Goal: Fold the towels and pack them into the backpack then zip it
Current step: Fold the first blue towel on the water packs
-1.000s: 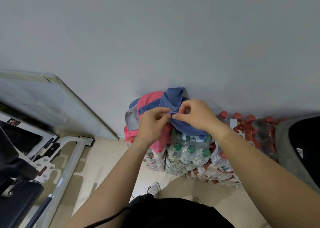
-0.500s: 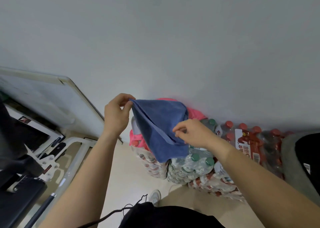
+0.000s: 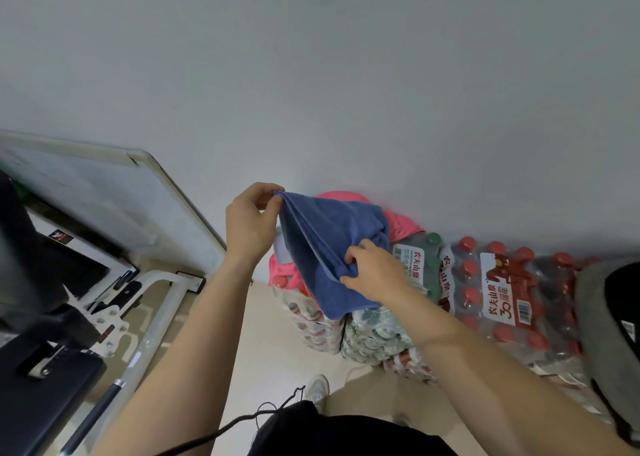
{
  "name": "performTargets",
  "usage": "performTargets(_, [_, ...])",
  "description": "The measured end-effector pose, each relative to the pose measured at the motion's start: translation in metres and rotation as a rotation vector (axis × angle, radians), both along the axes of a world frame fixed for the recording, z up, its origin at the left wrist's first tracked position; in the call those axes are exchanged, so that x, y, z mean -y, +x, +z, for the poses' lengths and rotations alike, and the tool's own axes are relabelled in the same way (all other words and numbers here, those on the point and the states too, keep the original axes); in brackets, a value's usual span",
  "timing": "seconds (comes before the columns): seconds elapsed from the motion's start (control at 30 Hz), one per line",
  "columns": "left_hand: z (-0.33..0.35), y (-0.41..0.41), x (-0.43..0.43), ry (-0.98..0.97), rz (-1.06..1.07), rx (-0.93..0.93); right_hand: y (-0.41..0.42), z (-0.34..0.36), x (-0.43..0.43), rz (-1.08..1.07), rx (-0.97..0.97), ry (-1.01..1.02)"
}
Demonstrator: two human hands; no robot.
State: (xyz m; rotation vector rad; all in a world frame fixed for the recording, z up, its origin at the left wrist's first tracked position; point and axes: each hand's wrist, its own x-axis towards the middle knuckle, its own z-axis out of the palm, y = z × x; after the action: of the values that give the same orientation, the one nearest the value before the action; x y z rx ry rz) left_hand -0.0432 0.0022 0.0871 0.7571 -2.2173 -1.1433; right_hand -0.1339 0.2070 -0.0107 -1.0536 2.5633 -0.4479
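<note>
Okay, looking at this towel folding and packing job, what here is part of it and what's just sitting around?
Part of the job:
- blue towel, pinched by the left hand and right hand
- pink towel on the bottle packs
- grey and black backpack, far right

Just lying about:
- red-capped bottle pack
- green-capped bottle pack
- whiteboard
- black bench

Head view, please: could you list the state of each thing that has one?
Blue towel: lifted, doubled, held by both hands.
Left hand: pinching the towel's top corner.
Right hand: gripping its lower edge.
Pink towel: crumpled, lying on the bottle packs.
Backpack: at right edge, mostly cropped.
</note>
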Motion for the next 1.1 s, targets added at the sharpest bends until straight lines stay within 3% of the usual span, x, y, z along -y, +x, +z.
performTargets(0.2, [-0.009,0.001,0.014,-0.002,0.039,0.021,-0.002,-0.004,-0.008,-0.063,-0.052,-0.060])
performTargets(0.33, [-0.014,0.001,0.024,-0.011,0.092,0.045,-0.029,0.027,-0.036,-0.202,-0.082,-0.157])
performTargets(0.43, [-0.013,-0.008,0.023,-0.066,0.085,0.065,-0.060,0.057,-0.062,-0.262,-0.083,-0.121])
performTargets(0.6, [-0.005,-0.034,0.020,-0.103,0.087,0.101,-0.087,0.095,-0.097,-0.199,0.054,-0.146])
performTargets(0.83, [0.010,-0.070,0.007,-0.157,0.065,0.131,-0.088,0.117,-0.128,-0.079,-0.052,-0.124])
performTargets(0.97, [0.019,-0.084,-0.009,-0.185,0.052,0.143,-0.083,0.117,-0.151,-0.113,-0.066,-0.100])
performTargets(1.1, [0.026,-0.090,-0.026,-0.212,0.044,0.135,-0.085,0.120,-0.174,-0.251,-0.110,-0.225])
